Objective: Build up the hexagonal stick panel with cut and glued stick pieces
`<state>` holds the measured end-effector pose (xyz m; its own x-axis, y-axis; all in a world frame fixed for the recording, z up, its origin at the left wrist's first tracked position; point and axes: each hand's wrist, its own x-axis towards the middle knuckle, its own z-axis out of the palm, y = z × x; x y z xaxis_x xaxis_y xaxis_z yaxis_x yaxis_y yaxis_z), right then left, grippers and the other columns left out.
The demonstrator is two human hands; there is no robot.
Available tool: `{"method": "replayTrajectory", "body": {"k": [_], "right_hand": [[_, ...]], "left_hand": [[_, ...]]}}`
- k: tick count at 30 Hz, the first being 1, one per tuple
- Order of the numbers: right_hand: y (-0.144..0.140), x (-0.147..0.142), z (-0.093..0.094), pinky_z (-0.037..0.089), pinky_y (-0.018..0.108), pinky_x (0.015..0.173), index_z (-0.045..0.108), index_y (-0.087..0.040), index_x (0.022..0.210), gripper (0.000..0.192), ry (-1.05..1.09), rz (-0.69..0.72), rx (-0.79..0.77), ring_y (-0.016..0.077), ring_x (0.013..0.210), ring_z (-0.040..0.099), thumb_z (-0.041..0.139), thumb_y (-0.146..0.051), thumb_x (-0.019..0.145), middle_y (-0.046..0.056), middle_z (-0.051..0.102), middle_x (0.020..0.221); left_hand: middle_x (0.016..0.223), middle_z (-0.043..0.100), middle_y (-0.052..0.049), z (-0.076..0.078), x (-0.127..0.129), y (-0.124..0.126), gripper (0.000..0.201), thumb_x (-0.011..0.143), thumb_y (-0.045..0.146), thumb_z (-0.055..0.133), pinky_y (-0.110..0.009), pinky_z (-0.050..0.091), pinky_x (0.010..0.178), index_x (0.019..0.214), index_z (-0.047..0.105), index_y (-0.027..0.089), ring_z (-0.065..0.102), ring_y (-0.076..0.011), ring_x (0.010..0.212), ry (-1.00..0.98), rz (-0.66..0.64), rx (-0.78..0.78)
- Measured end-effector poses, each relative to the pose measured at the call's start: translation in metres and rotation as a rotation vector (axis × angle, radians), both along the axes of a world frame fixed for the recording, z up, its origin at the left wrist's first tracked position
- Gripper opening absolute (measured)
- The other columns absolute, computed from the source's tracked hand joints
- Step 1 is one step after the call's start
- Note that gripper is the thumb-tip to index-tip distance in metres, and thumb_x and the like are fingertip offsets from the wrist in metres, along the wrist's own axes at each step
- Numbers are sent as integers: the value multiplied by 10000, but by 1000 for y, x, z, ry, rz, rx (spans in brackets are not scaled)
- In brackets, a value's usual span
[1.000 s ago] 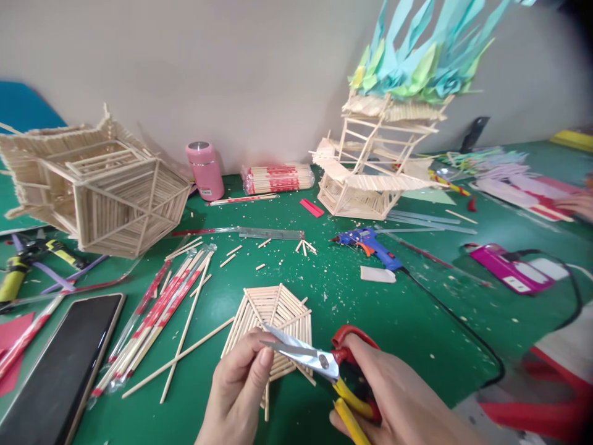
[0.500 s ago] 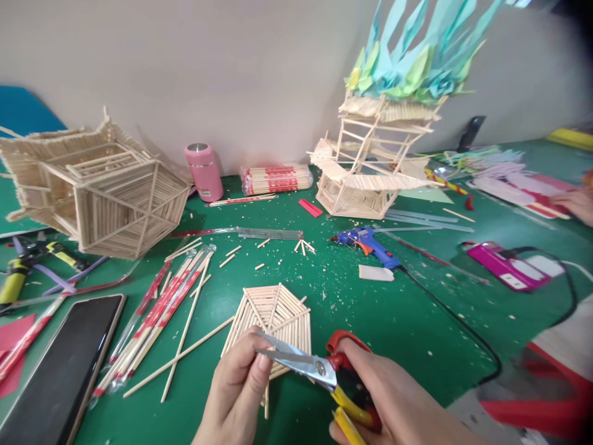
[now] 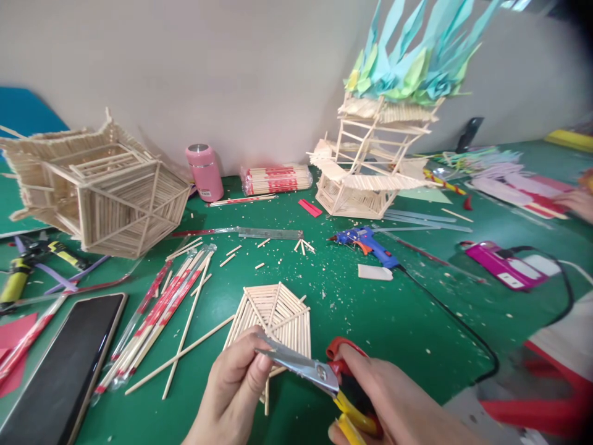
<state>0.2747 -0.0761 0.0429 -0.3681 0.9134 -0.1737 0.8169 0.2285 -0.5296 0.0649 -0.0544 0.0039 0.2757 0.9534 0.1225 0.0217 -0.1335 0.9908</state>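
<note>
Scissors [image 3: 303, 364] with red and yellow handles are gripped in my right hand [image 3: 377, 395], fingers closed round the handles. Their blades point left and their tips reach the fingertips of my left hand [image 3: 236, 383]. That hand is closed in a pinch between thumb and forefinger; what lies between them is hidden by the fingers and blades. Just beyond, a web-like polygonal panel of wooden sticks [image 3: 287, 312] lies on the green table, partly covered by my left hand and the scissors. Two loose sticks [image 3: 185, 352] cross to its left.
Bagged sticks [image 3: 157, 315] and a phone [image 3: 65, 371] lie left. Stick structures stand at back left [image 3: 134, 204] and back right [image 3: 356, 191]. A blue glue gun [image 3: 365, 241] trails its cord rightward. Beyond are a pink flask [image 3: 204, 173] and, far right, another person's hand [image 3: 577, 201].
The scissors' blades and handles look slightly closer together. My left hand keeps its pinch at the blade tips, and the things on the table stay where they were.
</note>
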Motion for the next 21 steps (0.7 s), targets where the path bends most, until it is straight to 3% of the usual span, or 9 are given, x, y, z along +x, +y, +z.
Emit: {"method": "replayTrajectory", "body": {"k": [5, 9, 14, 18, 21], "right_hand": [[0, 0, -14, 412, 258, 417, 477, -198, 803, 188, -42, -27, -102, 188, 488, 596, 599, -301, 702, 26, 631, 591], [11, 12, -28, 398, 254, 432, 461, -194, 878, 222, -53, -175, -101, 185, 511, 600, 541, -370, 769, 17, 632, 616], [33, 47, -41, 429, 300, 480, 498, -186, 883, 297, -336, -334, 159, 241, 579, 639, 473, -472, 803, 43, 643, 635], [46, 75, -42, 487, 331, 612, 550, -182, 939, 275, -452, -282, 264, 252, 749, 653, 530, -389, 759, 79, 672, 813], [51, 87, -33, 489, 398, 732, 582, -152, 971, 358, -472, -257, 283, 295, 867, 628, 572, -405, 718, 128, 653, 946]], "left_hand": [[717, 529, -6, -2, 4, 0, 217, 898, 280, 434, -220, 402, 627, 784, 602, 203, 493, -120, 671, -32, -1, -45], [698, 567, 3, -3, 4, 0, 189, 890, 259, 452, -187, 415, 600, 781, 598, 210, 523, -110, 660, 22, 17, 2], [808, 640, -16, -7, 5, 1, 167, 869, 158, 453, -190, 459, 638, 949, 584, 225, 598, -126, 735, 318, 88, 251], [819, 647, -53, -12, 8, 4, 202, 825, 112, 484, -233, 484, 667, 998, 560, 182, 609, -155, 736, 524, 215, 519], [759, 617, -52, -17, 7, 5, 195, 821, 107, 476, -242, 482, 605, 976, 574, 174, 578, -149, 656, 585, 208, 584]]}}
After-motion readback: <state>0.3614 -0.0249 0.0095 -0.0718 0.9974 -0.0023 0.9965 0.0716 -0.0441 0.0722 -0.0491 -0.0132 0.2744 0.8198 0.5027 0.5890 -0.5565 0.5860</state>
